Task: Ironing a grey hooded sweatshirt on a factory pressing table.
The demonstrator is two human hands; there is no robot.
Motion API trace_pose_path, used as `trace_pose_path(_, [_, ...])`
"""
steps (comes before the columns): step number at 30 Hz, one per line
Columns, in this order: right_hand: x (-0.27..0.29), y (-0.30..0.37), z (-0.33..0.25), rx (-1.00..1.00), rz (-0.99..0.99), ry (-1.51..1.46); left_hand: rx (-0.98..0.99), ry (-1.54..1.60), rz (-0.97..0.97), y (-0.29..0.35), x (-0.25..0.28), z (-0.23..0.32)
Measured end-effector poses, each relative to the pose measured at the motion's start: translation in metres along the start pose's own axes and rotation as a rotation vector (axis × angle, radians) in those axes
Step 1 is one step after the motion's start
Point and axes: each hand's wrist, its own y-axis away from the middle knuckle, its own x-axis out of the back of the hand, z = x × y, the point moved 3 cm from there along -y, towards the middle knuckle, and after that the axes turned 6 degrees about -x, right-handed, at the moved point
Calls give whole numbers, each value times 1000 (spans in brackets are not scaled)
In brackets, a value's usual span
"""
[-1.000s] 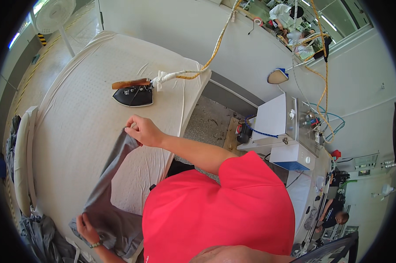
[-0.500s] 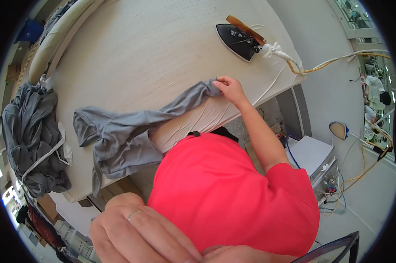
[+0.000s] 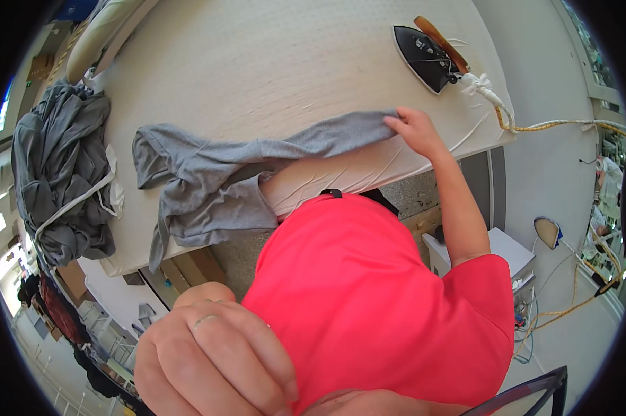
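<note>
Grey garment (image 3: 216, 187) lies along the front of the cloth-covered ironing table (image 3: 257, 62), its narrow end pinched in your right hand (image 3: 417, 133) near the iron (image 3: 426, 59); your left hand (image 3: 216, 353) is raised and curled, its hold impossible to tell.

Black iron (image 3: 424, 61), brown handle, sits just beyond the right hand (image 3: 415, 132). I see its white-and-yellow cord (image 3: 550, 125) running off to that hand's right. White cabinet (image 3: 510, 251): right of it, closer to the body. Padded whitish bar (image 3: 97, 40): well left.
</note>
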Motion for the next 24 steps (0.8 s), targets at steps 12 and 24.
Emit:
trace_pose_path(12, [-9,-9,30,-227,-227,-425,551,-1939,-178,57,326,-65])
trace_pose_path(24, [19,1,-19,-96,-116,-506,550,-1839,-20,56,338,39])
